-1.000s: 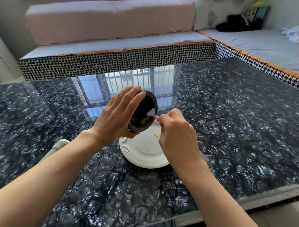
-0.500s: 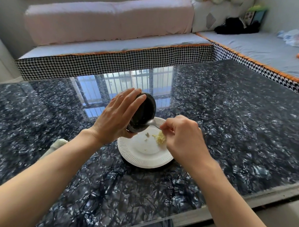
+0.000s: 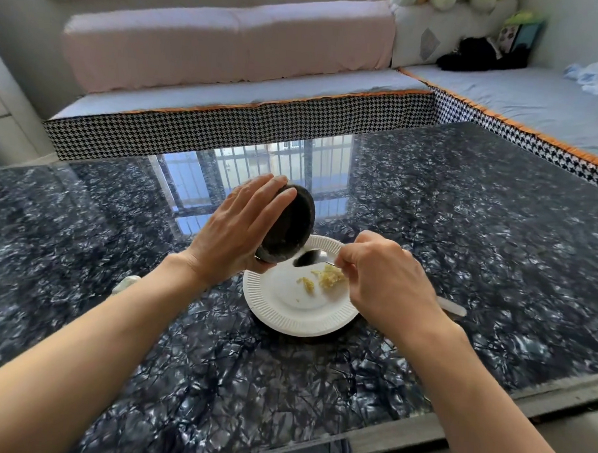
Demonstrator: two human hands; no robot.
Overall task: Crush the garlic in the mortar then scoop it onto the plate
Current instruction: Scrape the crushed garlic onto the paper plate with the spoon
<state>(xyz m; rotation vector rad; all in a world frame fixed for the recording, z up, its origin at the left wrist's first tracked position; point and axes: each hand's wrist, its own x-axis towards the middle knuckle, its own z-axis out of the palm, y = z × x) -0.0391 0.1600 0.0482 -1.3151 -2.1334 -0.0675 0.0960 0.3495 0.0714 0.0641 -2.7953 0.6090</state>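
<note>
With the mortar (image 3: 290, 226) held tilted in the left grip (image 3: 235, 234) over the plate's (image 3: 276, 311) 11 o'clock rim, remaining garlic (image 3: 328, 277) is best scraped downward by the spoon (image 3: 308, 258) pinched in the right grip (image 3: 387, 281).

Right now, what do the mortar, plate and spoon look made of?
Mortar: looks like dark stone, matte and speckled, thick-walled; could be cast ceramic.
Plate: paper, by the look; white, matte, with a fluted, crimped rim.
Spoon: polished metal, probably steel; the bowl gives a mirror-like reflection.
</note>
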